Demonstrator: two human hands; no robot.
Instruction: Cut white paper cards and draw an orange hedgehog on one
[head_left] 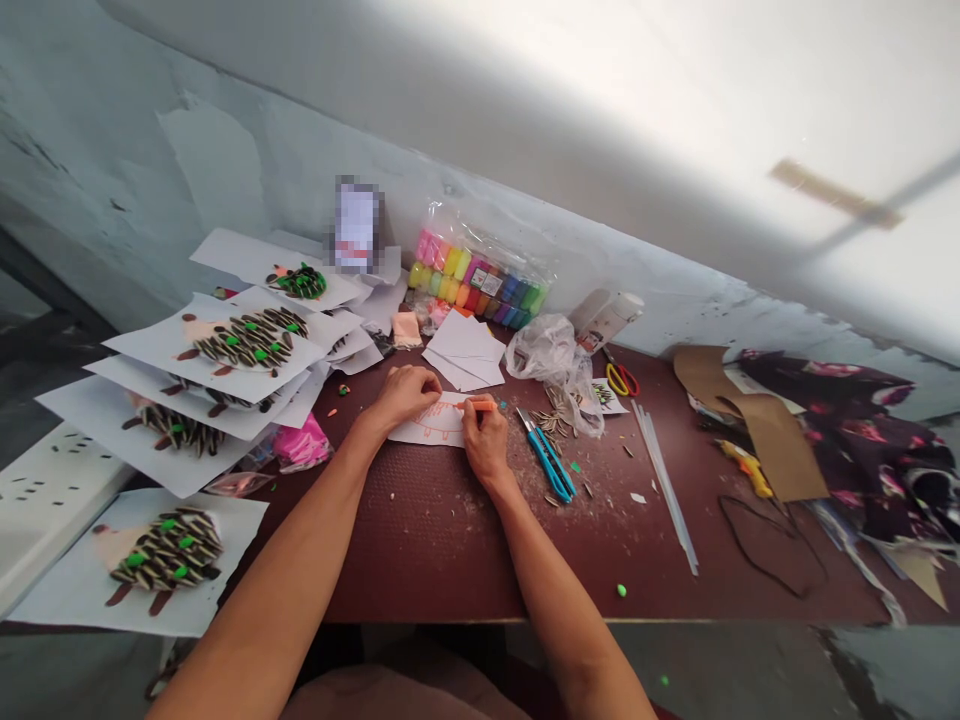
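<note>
My right hand [486, 440] is closed around an orange marker [480, 405], its tip at a white sheet of paper [409, 432]. Orange outlines on that sheet show a rounded body with small legs. My left hand [405, 396] rests on the sheet's left part, fingers slightly bent and apart, with nothing seen in it. Just right of my right hand lie blue-handled scissors or a similar tool [549, 462] and scattered sunflower seeds [555, 425]. Behind the drawing are several blank white sheets [463, 350].
Hedgehog pictures made with seeds [244, 340] are stacked at left; another picture [161, 560] lies in front. At the back stand a pack of coloured clay [480, 275] and a white bottle [611, 320]. Rightward are glue sticks [666, 485], a yellow glue gun [746, 468] and dark cloth [862, 450].
</note>
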